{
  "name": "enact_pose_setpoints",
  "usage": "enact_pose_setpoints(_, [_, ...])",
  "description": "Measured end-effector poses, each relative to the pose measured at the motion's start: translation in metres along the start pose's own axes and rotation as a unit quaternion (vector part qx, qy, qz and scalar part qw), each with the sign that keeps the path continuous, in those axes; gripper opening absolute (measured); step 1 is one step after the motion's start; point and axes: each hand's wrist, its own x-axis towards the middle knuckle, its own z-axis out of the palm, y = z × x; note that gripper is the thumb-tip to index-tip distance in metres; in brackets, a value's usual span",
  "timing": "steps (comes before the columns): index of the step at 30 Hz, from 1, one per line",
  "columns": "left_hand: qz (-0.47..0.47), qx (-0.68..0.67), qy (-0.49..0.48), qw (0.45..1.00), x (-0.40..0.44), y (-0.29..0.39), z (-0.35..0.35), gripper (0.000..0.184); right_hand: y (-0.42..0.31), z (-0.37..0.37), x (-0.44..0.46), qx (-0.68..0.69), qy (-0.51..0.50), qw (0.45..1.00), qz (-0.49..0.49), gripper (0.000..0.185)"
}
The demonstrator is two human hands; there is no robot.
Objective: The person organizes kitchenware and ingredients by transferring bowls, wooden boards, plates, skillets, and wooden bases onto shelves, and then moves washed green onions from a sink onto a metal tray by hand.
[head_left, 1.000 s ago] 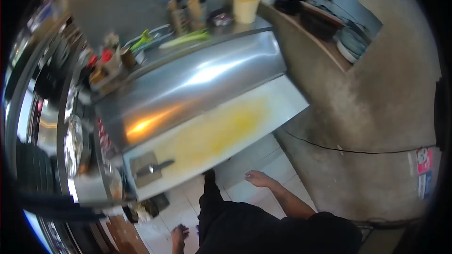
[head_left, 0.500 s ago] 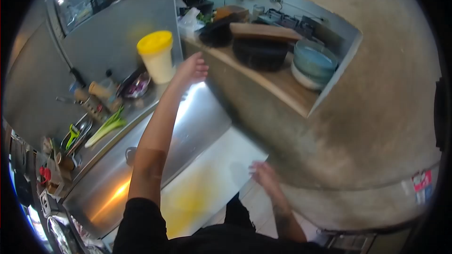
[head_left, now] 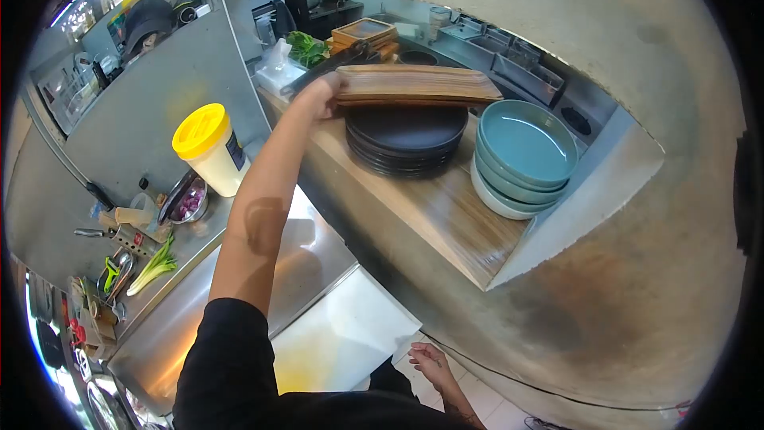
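My left hand [head_left: 321, 96] reaches up to the wooden shelf and is closed on the left end of the long wooden trays [head_left: 414, 84]. These trays appear stacked and lie over a pile of black plates [head_left: 407, 134]. To their right stands a stack of blue-green bowls [head_left: 528, 146], with a whiter one at the bottom. My right hand [head_left: 431, 364] hangs low near the corner of the white cutting board [head_left: 350, 334], holding nothing, fingers apart.
The wooden shelf [head_left: 446, 223] sits in a wall opening. On the left counter are a yellow-lidded tub [head_left: 211, 147], a bowl of chopped purple onion [head_left: 189, 203] and a green-and-white stalk vegetable [head_left: 153, 267]. Leafy greens [head_left: 306, 49] lie beyond the opening.
My left hand has moved from in front of the shelf onto the wooden trays and closed on their left end. My view has shifted towards the shelf; my right hand appears lower.
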Motion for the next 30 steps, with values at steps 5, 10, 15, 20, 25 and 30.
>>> enact_pose_setpoints(5, [0.058, -0.041, -0.084, 0.994, -0.007, 0.010, -0.016, 0.017, -0.020, 0.004, 0.009, -0.041, -0.066, 0.996, -0.031, 0.042])
enact_pose_setpoints(10, [0.095, -0.070, -0.031, 0.993, -0.045, 0.003, -0.053, 0.022, -0.017, 0.010, 0.014, -0.098, -0.104, 0.990, -0.015, 0.043])
enact_pose_setpoints(15, [0.167, -0.197, 0.051, 0.965, -0.169, -0.075, -0.125, 0.035, -0.014, 0.024, 0.002, -0.179, -0.166, 0.969, -0.047, 0.041])
enact_pose_setpoints(20, [0.155, 0.072, 0.213, 0.962, -0.386, -0.266, -0.210, 0.052, -0.068, 0.070, -0.047, -0.019, -0.231, 0.968, -0.100, 0.044])
enact_pose_setpoints(25, [0.076, 0.031, 0.333, 0.939, -0.672, -0.512, -0.207, 0.059, -0.096, 0.150, -0.096, 0.052, -0.546, 0.822, -0.156, 0.074])
enact_pose_setpoints(30, [-0.088, -0.246, 0.500, 0.826, -0.972, -0.695, -0.089, 0.059, 0.027, 0.306, -0.287, -0.073, -0.652, 0.603, -0.454, 0.071])
